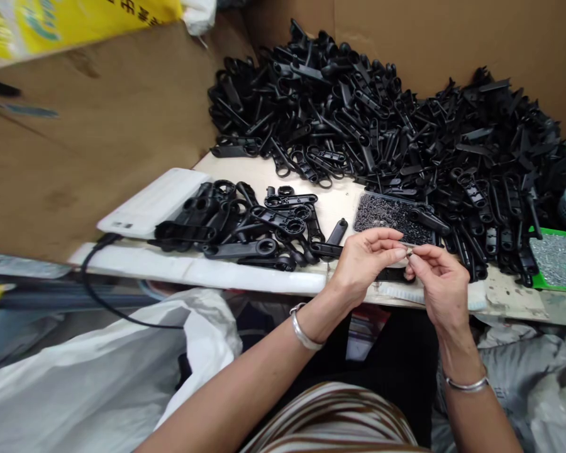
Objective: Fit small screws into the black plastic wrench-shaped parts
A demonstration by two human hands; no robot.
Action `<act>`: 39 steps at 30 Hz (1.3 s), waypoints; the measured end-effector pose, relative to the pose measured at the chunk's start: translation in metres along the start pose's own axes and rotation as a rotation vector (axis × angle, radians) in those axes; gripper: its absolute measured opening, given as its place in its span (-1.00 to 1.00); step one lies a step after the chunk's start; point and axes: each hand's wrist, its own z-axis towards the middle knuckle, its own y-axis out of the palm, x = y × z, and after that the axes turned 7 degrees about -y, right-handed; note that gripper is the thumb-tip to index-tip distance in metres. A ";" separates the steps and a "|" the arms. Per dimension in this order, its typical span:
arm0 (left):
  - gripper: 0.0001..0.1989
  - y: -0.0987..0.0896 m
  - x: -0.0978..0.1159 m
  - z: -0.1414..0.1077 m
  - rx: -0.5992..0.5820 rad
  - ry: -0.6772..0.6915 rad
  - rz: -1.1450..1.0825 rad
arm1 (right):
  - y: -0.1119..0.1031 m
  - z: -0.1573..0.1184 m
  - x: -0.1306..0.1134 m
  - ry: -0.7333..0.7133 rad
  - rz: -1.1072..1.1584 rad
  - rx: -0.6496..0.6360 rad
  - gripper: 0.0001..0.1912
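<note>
Single head-worn camera, shooting forward and down past the wearer's striped top (330, 421). Close range: left hand (361, 263) and right hand (441, 283) land right of centre. Worktable (249, 170) crosses mid-frame, cardboard wall (476, 38) backs upper right.

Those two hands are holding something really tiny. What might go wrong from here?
The tiny piece pinched between the left hand and right hand might slip and be hard to find among the small black parts in the clear plastic tray close by. The heaped black plastic levers lie loose, so a bump could start a slide. The black cable loops below the table's edge and could snag.
</note>
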 end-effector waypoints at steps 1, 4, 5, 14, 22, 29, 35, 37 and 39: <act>-0.69 0.000 0.000 0.000 0.001 0.003 -0.003 | 0.000 0.000 0.000 -0.005 -0.012 0.003 -0.84; -0.71 0.001 -0.001 -0.001 0.001 0.013 -0.007 | 0.001 -0.001 -0.001 -0.019 -0.049 0.000 -0.84; -0.71 0.001 -0.002 -0.001 0.002 0.017 -0.003 | 0.001 -0.001 -0.002 -0.026 -0.061 -0.001 -0.85; -0.73 0.000 -0.004 -0.003 0.010 0.037 0.027 | 0.003 0.000 -0.006 -0.078 -0.185 0.038 -0.89; -0.79 0.000 -0.010 -0.002 0.036 0.098 0.072 | 0.002 -0.004 -0.014 -0.039 -0.287 -0.051 -0.86; -0.82 0.002 -0.010 -0.001 -0.003 0.117 0.112 | -0.001 0.002 -0.016 -0.331 -0.641 -0.096 -0.87; -0.79 -0.007 0.000 -0.009 -0.063 0.298 0.617 | -0.022 0.011 -0.018 -0.416 -0.807 -0.138 -0.86; -0.71 -0.013 0.000 -0.014 -0.080 0.423 0.997 | -0.033 0.009 -0.016 -0.369 -0.814 -0.141 -0.86; -0.68 -0.020 -0.004 -0.018 -0.135 0.479 1.296 | -0.044 0.004 -0.012 -0.329 -0.818 -0.182 -0.86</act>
